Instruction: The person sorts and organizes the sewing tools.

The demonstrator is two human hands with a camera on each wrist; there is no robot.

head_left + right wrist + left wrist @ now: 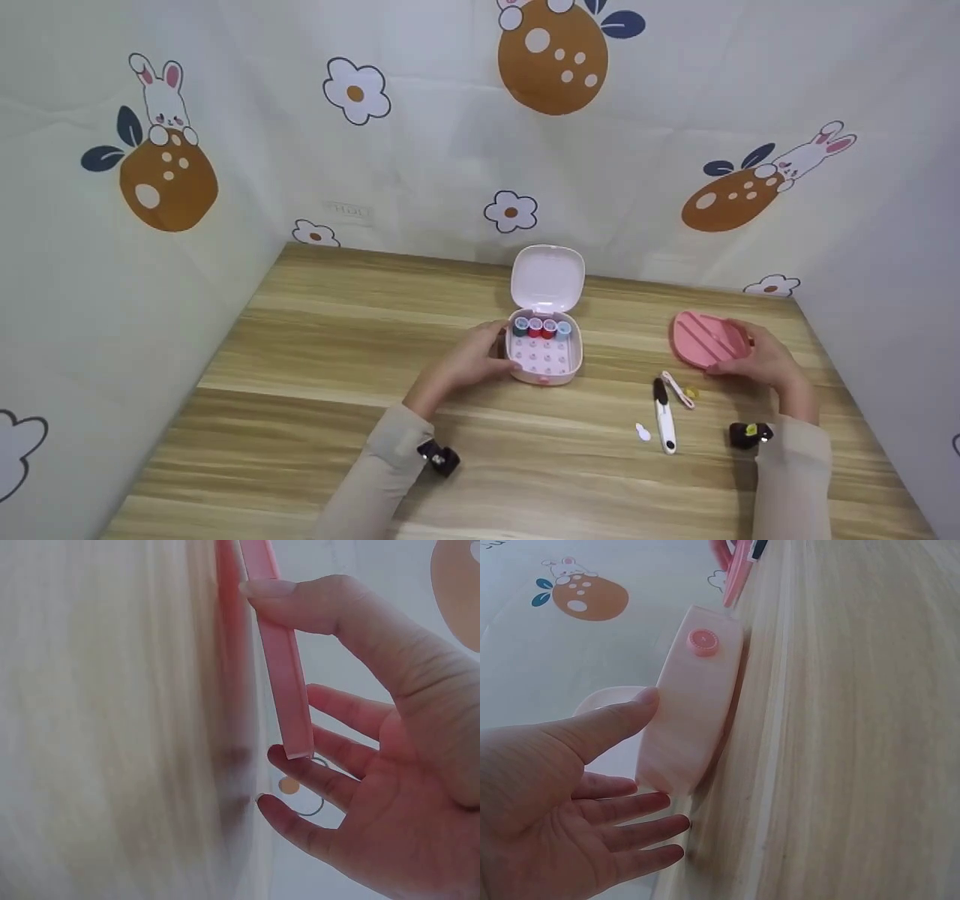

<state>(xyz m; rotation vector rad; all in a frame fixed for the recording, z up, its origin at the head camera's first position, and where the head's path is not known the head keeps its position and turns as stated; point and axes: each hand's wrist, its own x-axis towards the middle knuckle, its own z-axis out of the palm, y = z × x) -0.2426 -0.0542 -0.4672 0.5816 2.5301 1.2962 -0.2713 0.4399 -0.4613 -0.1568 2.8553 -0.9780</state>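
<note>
Two hands (474, 355) (762, 360), one box (562, 379), four spools (535, 330)

Soft light; faint shadows; blurry tabletop (112, 720) in right wrist view

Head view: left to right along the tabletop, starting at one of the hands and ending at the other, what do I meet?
Left hand → open pink box → small white piece → white tool with a dark end → pink tray → right hand.
</note>
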